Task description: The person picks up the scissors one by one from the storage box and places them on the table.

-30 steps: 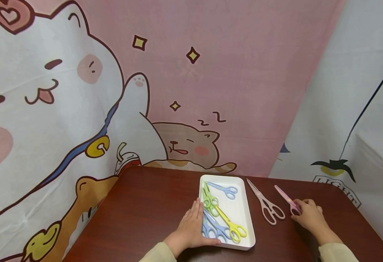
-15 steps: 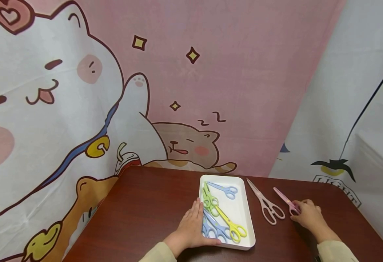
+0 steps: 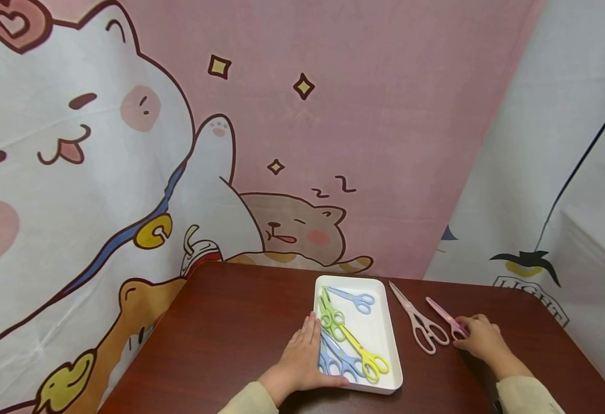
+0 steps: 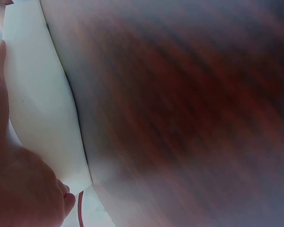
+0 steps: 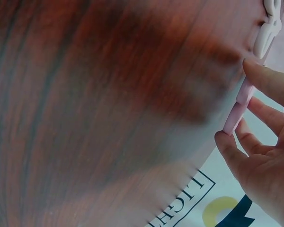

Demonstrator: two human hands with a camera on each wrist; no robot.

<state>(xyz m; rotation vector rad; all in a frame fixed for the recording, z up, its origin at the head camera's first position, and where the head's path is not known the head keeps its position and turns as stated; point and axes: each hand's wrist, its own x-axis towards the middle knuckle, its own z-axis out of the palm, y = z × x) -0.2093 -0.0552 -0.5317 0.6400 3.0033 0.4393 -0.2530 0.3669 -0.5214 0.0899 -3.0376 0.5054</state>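
Observation:
My left hand (image 3: 298,359) lies along the near left corner of a white tray (image 3: 392,368), its straight fingers against the side and its thumb across the front edge. The tray wall (image 4: 42,104) shows beside that hand in the left wrist view. Inside lie several scissors, among them blue scissors (image 3: 362,302), green scissors (image 3: 328,310) and yellow scissors (image 3: 369,357). At the right, my right hand (image 3: 480,339) holds small pink scissors (image 3: 440,310) by the handles, blades pointing away. The right wrist view shows fingers and thumb around the pink handles (image 5: 234,117).
Larger pale pink scissors (image 3: 422,322) lie on the dark wooden table (image 3: 230,322) between the tray and my right hand. A printed cloth (image 3: 385,115) with cartoon animals hangs behind the table's far edge.
My right hand has shifted slightly left with the pink scissors, toward the larger scissors. My left hand and the tray stay in place.

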